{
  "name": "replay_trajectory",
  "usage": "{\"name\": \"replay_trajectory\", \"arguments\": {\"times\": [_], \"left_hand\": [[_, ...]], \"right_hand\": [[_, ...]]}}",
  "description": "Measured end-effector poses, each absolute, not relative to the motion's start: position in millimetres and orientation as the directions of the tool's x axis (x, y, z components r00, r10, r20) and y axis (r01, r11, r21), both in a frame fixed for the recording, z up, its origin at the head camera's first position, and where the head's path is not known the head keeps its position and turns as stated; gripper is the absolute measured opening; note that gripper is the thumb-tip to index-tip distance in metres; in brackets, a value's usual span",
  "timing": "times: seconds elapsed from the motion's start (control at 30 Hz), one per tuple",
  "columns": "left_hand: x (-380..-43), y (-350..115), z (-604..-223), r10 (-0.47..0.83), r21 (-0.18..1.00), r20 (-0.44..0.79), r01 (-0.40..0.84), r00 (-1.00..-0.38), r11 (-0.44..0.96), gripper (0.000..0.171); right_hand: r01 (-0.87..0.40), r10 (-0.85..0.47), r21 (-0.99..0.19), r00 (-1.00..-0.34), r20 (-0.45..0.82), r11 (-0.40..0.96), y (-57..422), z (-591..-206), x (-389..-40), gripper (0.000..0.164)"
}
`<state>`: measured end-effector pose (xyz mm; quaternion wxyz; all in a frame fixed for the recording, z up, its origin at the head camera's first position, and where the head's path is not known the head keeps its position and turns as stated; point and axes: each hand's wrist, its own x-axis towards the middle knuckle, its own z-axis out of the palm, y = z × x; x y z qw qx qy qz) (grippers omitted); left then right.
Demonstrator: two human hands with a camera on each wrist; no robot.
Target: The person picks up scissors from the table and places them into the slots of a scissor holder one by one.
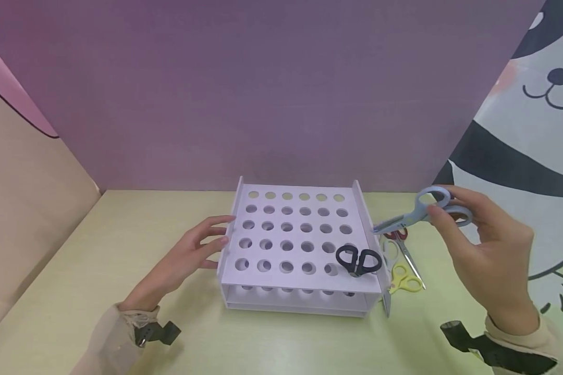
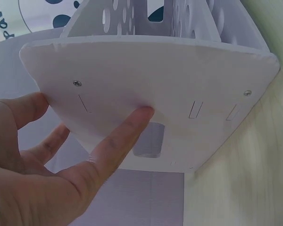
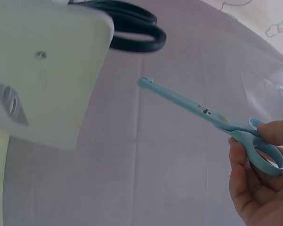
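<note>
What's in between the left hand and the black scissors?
In the head view, the holed top of the white rack lies between the left hand and the black scissors, with no other scissors there.

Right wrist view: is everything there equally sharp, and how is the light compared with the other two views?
Right wrist view: rather dim, the blue scissors fairly sharp, the white rack softer; left wrist view: the rack's side in grey shade, its screws clear; head view: brighter, with faint shadows on the table.

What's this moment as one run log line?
left hand: touches white rack | right hand: holds blue scissors | black scissors: in rack, handles up | yellow scissors: on table, beside rack
</note>
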<state>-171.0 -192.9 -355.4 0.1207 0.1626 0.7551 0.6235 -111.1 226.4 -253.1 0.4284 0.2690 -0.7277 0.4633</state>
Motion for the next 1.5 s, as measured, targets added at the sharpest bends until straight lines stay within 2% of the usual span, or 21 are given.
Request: {"name": "replay_trajectory", "arguments": {"times": [0.13,0.3,0.63,0.97,1.3,1.5], "left_hand": [[-172,-191,-357,0.405,0.982,0.021,0.094,-0.914,0.162,0.051],[-172,-189,-357,0.405,0.982,0.028,0.101,-0.914,0.16,0.05],[-173,-182,-355,0.417,0.98,0.034,0.113,-0.908,0.166,0.05],[-172,-184,-354,0.413,0.98,0.025,0.104,-0.91,0.168,0.05],[-171,-182,-354,0.413,0.98,0.025,0.104,-0.91,0.168,0.05],[-173,-183,-355,0.415,0.978,0.027,0.11,-0.909,0.177,0.05]], "right_hand": [[-0.763,-0.055,-0.402,-0.494,0.868,0.506,219,-254,-117,0.027],[-0.76,-0.158,-0.307,-0.47,0.868,0.572,204,-251,-125,0.029],[-0.773,-0.247,-0.274,-0.481,0.841,0.572,178,-248,-130,0.037],[-0.83,-0.374,-0.246,-0.463,0.803,0.5,152,-256,-141,0.032],[-0.787,-0.444,-0.208,-0.52,0.73,0.581,121,-269,-143,0.029],[-0.768,-0.453,-0.241,-0.566,0.689,0.593,108,-274,-146,0.026]]}}
